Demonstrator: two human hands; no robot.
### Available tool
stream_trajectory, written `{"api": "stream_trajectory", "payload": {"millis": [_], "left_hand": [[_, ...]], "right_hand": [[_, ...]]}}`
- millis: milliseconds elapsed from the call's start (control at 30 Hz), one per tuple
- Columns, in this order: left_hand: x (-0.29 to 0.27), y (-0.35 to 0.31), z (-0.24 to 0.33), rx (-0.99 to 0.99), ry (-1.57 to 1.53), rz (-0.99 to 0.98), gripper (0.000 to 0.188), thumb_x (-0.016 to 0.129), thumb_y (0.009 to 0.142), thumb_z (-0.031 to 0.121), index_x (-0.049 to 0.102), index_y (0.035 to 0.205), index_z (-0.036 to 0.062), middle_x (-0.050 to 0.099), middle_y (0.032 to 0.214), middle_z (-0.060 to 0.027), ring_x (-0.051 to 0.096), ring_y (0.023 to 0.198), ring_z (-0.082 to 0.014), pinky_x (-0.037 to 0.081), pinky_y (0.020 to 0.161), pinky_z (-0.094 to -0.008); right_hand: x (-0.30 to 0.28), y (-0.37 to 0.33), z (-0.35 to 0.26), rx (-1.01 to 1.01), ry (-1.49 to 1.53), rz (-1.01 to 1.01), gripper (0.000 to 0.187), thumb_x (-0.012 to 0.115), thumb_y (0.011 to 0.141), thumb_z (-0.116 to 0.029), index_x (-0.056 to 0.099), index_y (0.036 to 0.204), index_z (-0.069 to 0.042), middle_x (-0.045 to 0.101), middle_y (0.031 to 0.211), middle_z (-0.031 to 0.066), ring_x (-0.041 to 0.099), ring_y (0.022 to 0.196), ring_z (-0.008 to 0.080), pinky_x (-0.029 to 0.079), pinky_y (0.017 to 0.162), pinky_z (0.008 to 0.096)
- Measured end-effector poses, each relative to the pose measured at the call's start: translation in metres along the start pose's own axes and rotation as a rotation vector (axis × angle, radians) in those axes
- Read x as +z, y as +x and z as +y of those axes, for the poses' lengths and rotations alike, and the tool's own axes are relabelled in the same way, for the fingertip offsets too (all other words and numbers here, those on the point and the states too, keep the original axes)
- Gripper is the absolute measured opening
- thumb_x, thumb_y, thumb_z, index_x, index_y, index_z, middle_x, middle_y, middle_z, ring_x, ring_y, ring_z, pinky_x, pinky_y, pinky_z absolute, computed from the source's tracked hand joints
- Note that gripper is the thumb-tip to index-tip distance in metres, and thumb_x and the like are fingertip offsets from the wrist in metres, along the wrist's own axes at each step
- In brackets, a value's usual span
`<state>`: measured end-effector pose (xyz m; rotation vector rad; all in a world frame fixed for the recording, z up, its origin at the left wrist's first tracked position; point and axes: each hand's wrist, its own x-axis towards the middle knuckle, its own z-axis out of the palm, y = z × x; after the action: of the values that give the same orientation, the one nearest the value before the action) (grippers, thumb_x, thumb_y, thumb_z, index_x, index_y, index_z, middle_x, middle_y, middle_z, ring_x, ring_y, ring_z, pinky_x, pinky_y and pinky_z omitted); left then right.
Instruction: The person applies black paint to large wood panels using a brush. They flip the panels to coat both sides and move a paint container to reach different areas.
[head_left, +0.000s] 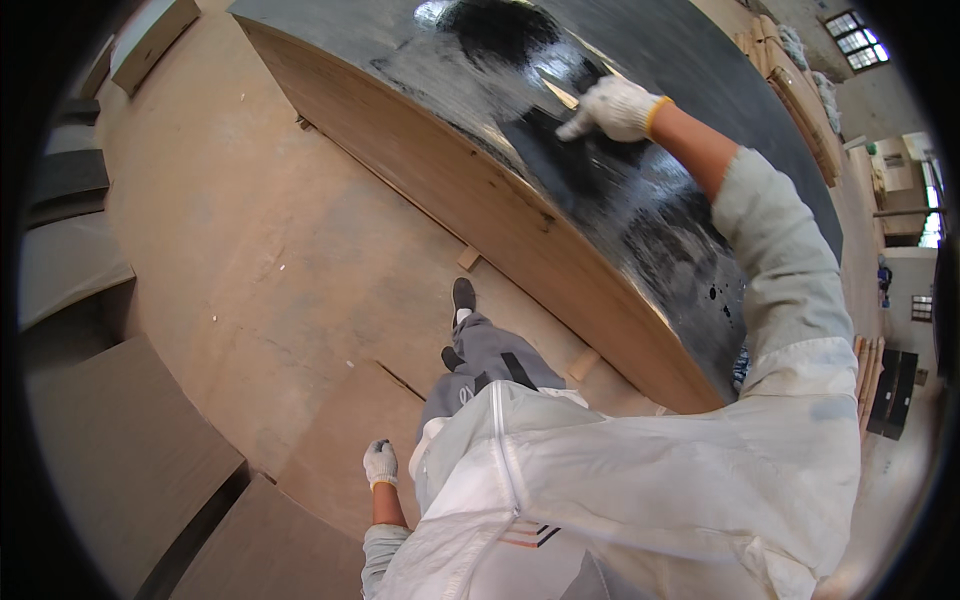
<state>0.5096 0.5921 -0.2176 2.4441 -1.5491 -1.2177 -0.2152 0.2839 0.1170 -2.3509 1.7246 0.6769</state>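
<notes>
My right hand (618,108), in a white knitted glove with a yellow cuff, reaches over a large stacked block with a black top (690,60). Its fingers are closed against the wet, glossy black coating, with the thumb pointing left. They seem to grip a thin flat scraper (560,93), whose edge catches the light; the glare blurs its outline. Black liquid lies smeared around it, with drops nearer my arm. Low at my side hangs my left hand (381,463), gloved too, its fingers curled in with nothing visible in them.
The block's pale wooden side (480,190) rises beside my legs, with small wood blocks (469,258) at its foot. Board stacks (130,450) line the left. Long timber pieces (795,95) lie beyond the block. My shoes stand on the dusty floor (250,250).
</notes>
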Motion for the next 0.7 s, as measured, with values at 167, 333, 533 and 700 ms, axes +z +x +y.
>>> {"api": "stream_trajectory", "payload": {"millis": [167, 333, 533, 700], "left_hand": [[-0.012, 0.018, 0.023, 0.022, -0.158, 0.046, 0.022, 0.065, 0.095, 0.012, 0.075, 0.110, -0.0003, 0.078, 0.100, -0.0146, 0.073, 0.092, -0.0231, 0.057, 0.087, -0.0352], [-0.021, 0.023, 0.032, 0.035, -0.244, 0.092, 0.022, 0.068, 0.095, 0.014, 0.076, 0.111, -0.0001, 0.077, 0.102, -0.0122, 0.071, 0.093, -0.0187, 0.055, 0.086, -0.0331], [0.007, 0.002, -0.002, -0.039, -0.147, 0.031, 0.024, 0.066, 0.094, 0.017, 0.076, 0.107, -0.0004, 0.078, 0.100, -0.0165, 0.074, 0.092, -0.0259, 0.057, 0.087, -0.0369], [0.044, -0.011, -0.027, -0.048, -0.080, -0.107, 0.025, 0.067, 0.092, 0.019, 0.077, 0.106, 0.0007, 0.078, 0.101, -0.0191, 0.075, 0.094, -0.0299, 0.058, 0.087, -0.0395]], "right_hand": [[-0.037, 0.043, -0.026, -0.005, -0.037, -0.004, 0.028, 0.058, 0.106, -0.028, 0.077, 0.125, -0.037, 0.078, 0.105, 0.0119, 0.073, 0.097, 0.0354, 0.057, 0.085, 0.0436], [-0.007, 0.012, -0.019, -0.303, -0.185, 0.049, 0.033, 0.060, 0.102, -0.026, 0.075, 0.127, -0.040, 0.076, 0.098, 0.0095, 0.073, 0.093, 0.0333, 0.056, 0.083, 0.0449], [0.003, -0.067, -0.045, -0.243, -0.338, -0.129, 0.050, 0.058, 0.098, -0.017, 0.068, 0.132, -0.052, 0.069, 0.106, 0.0013, 0.067, 0.100, 0.0238, 0.050, 0.092, 0.0389], [0.053, -0.176, -0.059, -0.200, -0.229, -0.119, 0.052, 0.061, 0.093, -0.014, 0.069, 0.127, -0.053, 0.064, 0.097, 0.0022, 0.062, 0.091, 0.0234, 0.047, 0.081, 0.0390]]}}
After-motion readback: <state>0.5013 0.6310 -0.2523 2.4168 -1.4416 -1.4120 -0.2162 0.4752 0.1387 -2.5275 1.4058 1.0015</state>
